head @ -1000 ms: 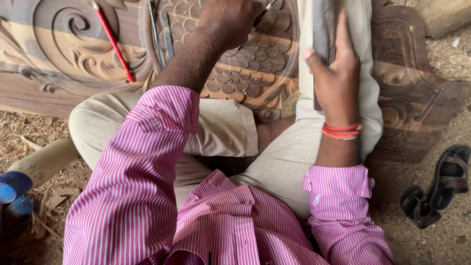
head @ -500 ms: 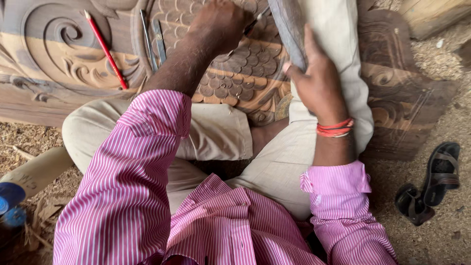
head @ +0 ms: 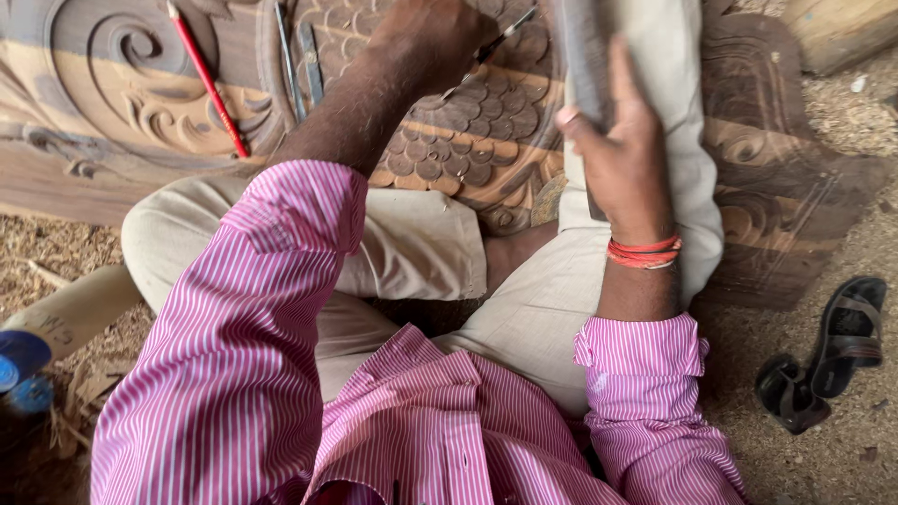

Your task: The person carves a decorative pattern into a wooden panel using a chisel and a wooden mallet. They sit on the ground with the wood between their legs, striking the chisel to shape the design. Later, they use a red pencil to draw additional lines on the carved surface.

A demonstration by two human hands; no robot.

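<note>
Head cam: L grip point(head: 440, 37) pinching chisel point(head: 491, 47), R grip point(head: 613, 140) clutching mallet point(head: 585, 65), now lower vs earlier.

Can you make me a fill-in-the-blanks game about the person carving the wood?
1. The left hand holds a thin ___ against the carved wood panel.
2. The pencil lying on the panel is ___.
3. The right hand grips a wooden ___.
4. A black ___ lies on the sawdust at the right.

Missing words: chisel; red; mallet; sandal
</note>
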